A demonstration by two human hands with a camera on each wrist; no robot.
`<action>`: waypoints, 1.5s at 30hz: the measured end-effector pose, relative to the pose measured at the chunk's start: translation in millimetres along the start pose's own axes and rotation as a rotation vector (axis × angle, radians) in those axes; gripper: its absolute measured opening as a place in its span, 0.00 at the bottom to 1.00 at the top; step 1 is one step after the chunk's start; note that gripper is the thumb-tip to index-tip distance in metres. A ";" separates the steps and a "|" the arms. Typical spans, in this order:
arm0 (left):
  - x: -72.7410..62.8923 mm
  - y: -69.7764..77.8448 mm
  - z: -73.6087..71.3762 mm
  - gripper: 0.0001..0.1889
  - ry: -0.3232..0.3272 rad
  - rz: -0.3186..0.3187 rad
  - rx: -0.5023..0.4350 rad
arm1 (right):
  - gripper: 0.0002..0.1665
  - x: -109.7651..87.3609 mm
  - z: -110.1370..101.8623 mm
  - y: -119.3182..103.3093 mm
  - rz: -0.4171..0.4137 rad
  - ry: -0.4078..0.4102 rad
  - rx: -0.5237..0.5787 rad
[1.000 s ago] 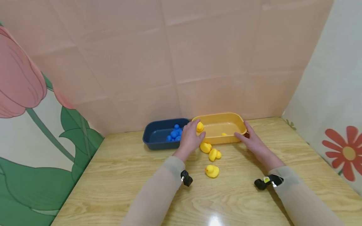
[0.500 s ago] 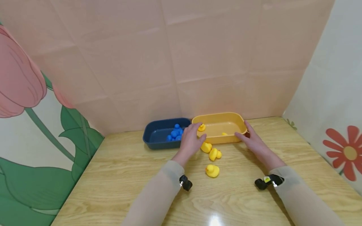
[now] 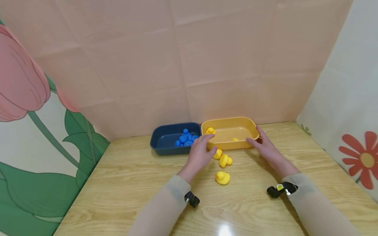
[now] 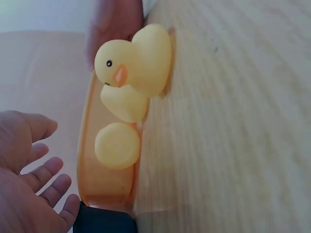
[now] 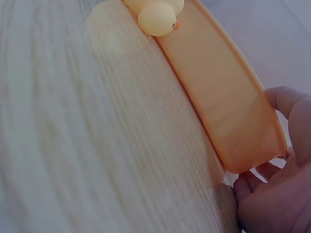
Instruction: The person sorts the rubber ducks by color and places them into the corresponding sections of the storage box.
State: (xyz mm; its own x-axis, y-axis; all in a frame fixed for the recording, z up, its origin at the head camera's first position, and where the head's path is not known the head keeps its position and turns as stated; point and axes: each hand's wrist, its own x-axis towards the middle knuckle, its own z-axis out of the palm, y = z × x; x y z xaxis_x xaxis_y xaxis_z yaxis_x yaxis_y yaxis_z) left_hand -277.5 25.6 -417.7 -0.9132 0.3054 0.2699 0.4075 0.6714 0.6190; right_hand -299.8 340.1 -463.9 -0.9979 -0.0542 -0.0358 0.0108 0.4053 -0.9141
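Note:
My left hand [image 3: 199, 154] hovers at the near side where the two trays meet, fingers spread and holding nothing in the left wrist view. A yellow rubber duck [image 3: 210, 131] sits inside the yellow tray [image 3: 230, 145] at its left end, just beyond those fingers. A bit of another yellow thing [image 3: 235, 139] shows behind the front wall. With my right hand [image 3: 267, 148] I grip the tray's right end, thumb on its rim and fingers round the end. Three yellow ducks, the nearest one [image 3: 222, 178] upright, another [image 3: 225, 160] and one [image 3: 218, 154] close to the tray, are on the table.
A dark blue tray [image 3: 159, 150] stands against the yellow tray's left end, with several blue rubber toys [image 3: 186, 139] in its right half. Behind both trays rises a pink-covered wall [image 3: 147, 82]. The wooden table [image 3: 124, 190] spreads out in front.
My left hand has drawn back toward me from the yellow tray, leaving the duck it was over inside. My right hand keeps its grip on the tray's end.

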 end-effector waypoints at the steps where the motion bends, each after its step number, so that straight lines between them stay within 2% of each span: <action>1: -1.4 0.1 0.3 0.29 -0.004 -0.004 0.000 | 0.70 -0.1 0.0 -0.1 -0.001 0.001 0.000; 12: -13.4 -5.2 6.8 0.28 -0.049 0.016 -0.005 | 0.69 1.1 -0.2 0.5 -0.016 -0.002 0.016; 20: -14.3 -9.6 13.6 0.26 -0.086 0.021 0.048 | 0.69 1.2 0.3 0.5 -0.009 -0.001 0.007; 26: -12.9 -11.3 15.4 0.25 -0.087 0.029 0.060 | 0.70 0.7 0.2 -1.4 -0.003 -0.003 0.010; 38: -10.3 -15.4 14.1 0.25 -0.091 -0.037 0.114 | 0.70 0.1 -0.5 -1.7 0.000 0.001 0.013; 45: -11.4 -19.3 13.5 0.24 -0.153 -0.064 0.162 | 0.69 2.1 0.0 -0.4 -0.014 0.003 0.015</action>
State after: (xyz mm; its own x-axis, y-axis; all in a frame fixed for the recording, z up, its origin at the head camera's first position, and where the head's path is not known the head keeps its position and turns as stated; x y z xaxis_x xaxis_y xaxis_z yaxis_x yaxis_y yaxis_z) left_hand -274.8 18.2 -442.7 -0.9306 0.3488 0.1114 0.3556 0.7889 0.5011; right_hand -302.0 339.9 -463.6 -0.9981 -0.0572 -0.0214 -0.0027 0.3909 -0.9204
